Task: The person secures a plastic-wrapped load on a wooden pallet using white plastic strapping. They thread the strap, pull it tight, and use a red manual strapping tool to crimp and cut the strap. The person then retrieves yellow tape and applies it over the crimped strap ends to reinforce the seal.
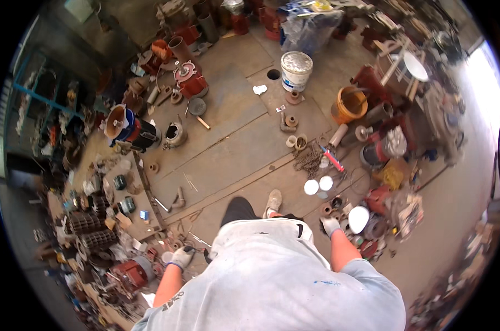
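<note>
My left hand [181, 257], in a pale work glove, is low at the left beside a pile of metal parts. Its fingers look curled round something dark and thin, too small to name. My right hand [331, 225], also gloved, reaches down at the right of my legs, close to a rusty ring-shaped part [326, 209] and a round white lid [358, 219]. Its fingers are too small and blurred to show whether they grip anything. A red motor [129, 274] lies left of my left hand.
A white bucket [297, 71] and an orange bucket [349, 105] stand ahead. A hammer [203, 122], a red-and-blue caulking gun [331, 159] and a pump casing [174, 135] lie on the floor. Machine parts crowd both sides. A hole [273, 74] opens in the floor near the white bucket.
</note>
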{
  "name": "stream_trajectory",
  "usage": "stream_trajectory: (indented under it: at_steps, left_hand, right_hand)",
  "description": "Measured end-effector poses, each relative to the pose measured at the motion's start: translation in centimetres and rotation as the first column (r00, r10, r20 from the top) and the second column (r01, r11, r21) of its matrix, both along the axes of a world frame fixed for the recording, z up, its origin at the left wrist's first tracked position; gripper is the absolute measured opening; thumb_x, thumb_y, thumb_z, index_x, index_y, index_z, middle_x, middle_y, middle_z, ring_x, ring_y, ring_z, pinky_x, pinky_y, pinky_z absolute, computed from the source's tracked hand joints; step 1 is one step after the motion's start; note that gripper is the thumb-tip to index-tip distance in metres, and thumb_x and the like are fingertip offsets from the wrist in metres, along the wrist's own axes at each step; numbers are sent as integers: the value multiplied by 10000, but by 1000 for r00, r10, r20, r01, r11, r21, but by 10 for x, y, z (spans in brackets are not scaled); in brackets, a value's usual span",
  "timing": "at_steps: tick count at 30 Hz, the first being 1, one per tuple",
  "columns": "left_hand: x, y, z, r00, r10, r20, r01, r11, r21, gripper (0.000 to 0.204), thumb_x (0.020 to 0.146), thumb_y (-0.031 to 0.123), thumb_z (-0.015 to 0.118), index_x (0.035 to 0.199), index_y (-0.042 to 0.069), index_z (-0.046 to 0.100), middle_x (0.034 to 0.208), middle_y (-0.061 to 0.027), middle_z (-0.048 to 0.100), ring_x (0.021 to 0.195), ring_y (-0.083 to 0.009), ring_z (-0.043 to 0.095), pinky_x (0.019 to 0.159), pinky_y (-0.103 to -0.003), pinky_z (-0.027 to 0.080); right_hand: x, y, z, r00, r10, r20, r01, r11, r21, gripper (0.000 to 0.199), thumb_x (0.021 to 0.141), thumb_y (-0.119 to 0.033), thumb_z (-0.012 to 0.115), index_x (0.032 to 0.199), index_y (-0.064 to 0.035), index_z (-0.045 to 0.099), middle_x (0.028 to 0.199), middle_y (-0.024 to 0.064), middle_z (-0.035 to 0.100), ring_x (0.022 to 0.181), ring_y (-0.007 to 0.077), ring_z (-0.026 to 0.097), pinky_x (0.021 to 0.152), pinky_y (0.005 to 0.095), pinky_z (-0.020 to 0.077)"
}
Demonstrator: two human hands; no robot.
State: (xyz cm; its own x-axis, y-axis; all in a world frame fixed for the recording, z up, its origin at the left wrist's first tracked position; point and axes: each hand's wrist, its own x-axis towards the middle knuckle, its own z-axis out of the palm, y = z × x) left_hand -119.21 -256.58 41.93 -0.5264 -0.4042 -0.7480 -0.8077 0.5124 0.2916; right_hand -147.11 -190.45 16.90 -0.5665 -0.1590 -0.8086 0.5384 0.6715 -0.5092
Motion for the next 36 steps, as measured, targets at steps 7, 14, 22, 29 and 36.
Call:
stream_trajectory:
  at_steps: [7, 14, 22, 29, 36]
  left_hand:
    - [-66, -146, -98, 961, 138, 240, -206, 937, 283, 312, 1043, 368, 622, 1129, 97, 749, 861, -71, 751, 712, -212, 711, 624, -376, 548]
    - [-377, -303, -135, 952, -112, 284, 59, 980, 188, 477, 1013, 491, 605, 1050, 53, 790, 870, -103, 787, 784, -231, 760, 690, -389, 585]
    - [-796, -572, -143, 893, 202, -403, -181, 979, 91, 216, 1033, 269, 653, 1087, 73, 724, 831, -77, 726, 695, -186, 677, 621, -334, 533]
    - [-1122, -525, -138, 981, -67, -181, 97, 982, 161, 247, 1001, 238, 678, 1138, 38, 722, 926, -136, 756, 835, -232, 727, 771, -366, 573]
    - [-1325, -457, -116, 779, -621, -89, 625, 781, 20, 294, 942, 275, 729, 1152, 71, 751, 1086, -196, 762, 1047, -383, 721, 910, -438, 567]
  right_hand:
    - [-380, -236, 149, 853, -513, -93, 449, 814, -368, 128, 1036, -84, 610, 1126, -50, 695, 937, 46, 732, 725, 126, 664, 651, 264, 547]
    - [-537, -365, 214, 891, -175, -419, 270, 946, 180, 198, 953, -131, 734, 1114, -19, 760, 1000, 85, 785, 890, 166, 718, 824, 333, 572]
    - [-661, -440, 203, 755, -473, -454, 510, 859, -47, 594, 828, -159, 878, 1353, -26, 633, 1057, 110, 763, 968, 205, 733, 878, 342, 572]
    - [-879, -463, 208, 564, -534, -630, 647, 760, -66, 655, 826, -155, 889, 1389, 3, 594, 1131, 100, 716, 996, 190, 684, 881, 329, 565]
    - [-1200, -462, 257, 450, -99, -887, 535, 826, 179, 792, 801, -287, 885, 1445, 9, 533, 1374, 225, 606, 1232, 358, 609, 1064, 436, 501]
